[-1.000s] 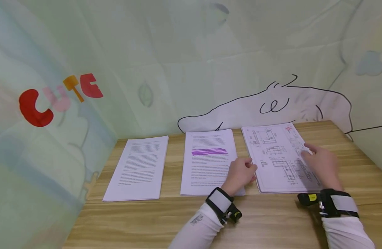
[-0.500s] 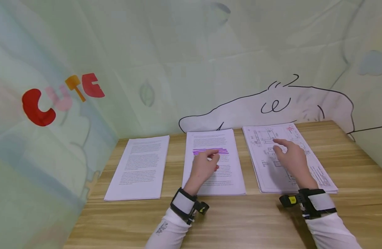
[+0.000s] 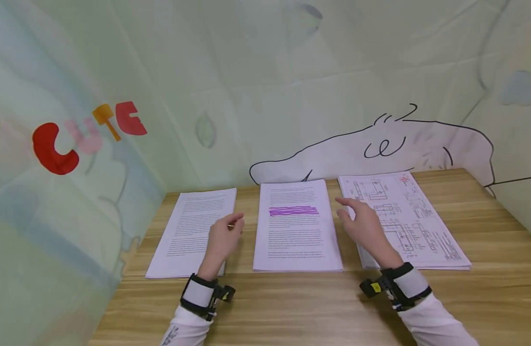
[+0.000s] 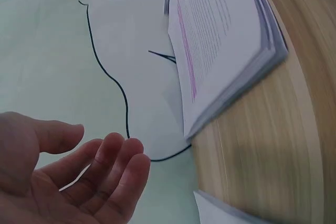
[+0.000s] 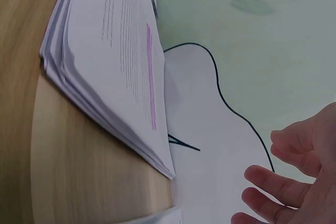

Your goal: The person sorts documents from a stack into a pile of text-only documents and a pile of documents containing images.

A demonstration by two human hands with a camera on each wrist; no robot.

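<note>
Three stacks of printed paper lie in a row on the wooden table. My left hand hovers over the right edge of the left stack, fingers loosely bent and holding nothing. In the left wrist view that hand shows an empty palm. The middle stack, marked with a purple highlighted band, lies between my two hands. My right hand is above the left edge of the right stack, which bears technical drawings. Its fingers are relaxed, and nothing is between them in the right wrist view.
The wooden table runs back to a pale green cloth backdrop with cartoon drawings and the red and orange letters CUTE. Narrow strips of tabletop separate the stacks.
Both hands have swept left: the left from the gap beside the right stack, across the middle stack, to the left stack; the right from the right stack's far side to its left edge.
</note>
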